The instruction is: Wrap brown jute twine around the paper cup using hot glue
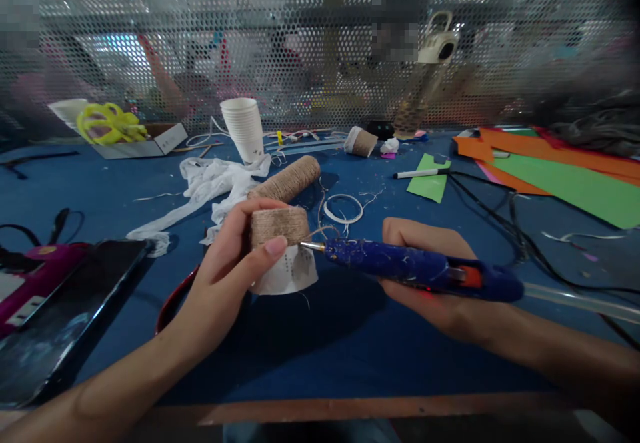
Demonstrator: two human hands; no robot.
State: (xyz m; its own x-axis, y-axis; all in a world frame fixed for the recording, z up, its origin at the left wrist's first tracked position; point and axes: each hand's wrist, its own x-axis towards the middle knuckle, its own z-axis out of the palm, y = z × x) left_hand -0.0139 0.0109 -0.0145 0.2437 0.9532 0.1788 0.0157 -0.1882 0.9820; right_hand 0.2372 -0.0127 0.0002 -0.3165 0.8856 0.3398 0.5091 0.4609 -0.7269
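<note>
We pinch twine-wrapped cup (296, 264) in left hand (227, 263), thumb on near side; right of cup, our right hand (430, 237) curls round blue glue gun (400, 263), nozzle (314, 246) at twine's (280, 221) lower edge.

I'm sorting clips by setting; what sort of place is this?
Likely a craft workspace: a blue glue gun in the right hand, a roll of twine and coloured paper on the table.
</note>
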